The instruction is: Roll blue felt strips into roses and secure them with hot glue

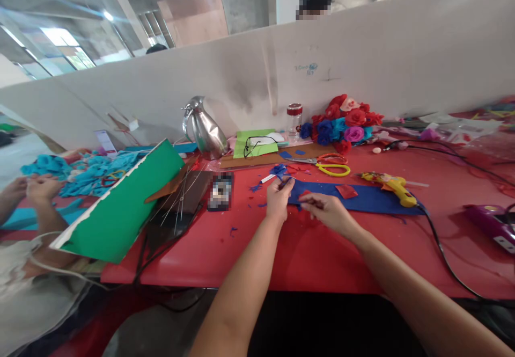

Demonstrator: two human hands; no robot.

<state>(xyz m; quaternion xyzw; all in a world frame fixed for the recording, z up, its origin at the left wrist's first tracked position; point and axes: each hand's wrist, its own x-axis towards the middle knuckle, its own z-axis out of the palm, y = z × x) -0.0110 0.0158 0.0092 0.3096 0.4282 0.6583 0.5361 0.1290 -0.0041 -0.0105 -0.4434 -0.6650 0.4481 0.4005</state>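
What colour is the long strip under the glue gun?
The strip is blue, seen in the head view.

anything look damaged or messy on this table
Yes. The green board has a ragged white left edge, as if torn, unlike its straighter right edge. Also, blue scraps lie loose on the red table, left of the left hand.
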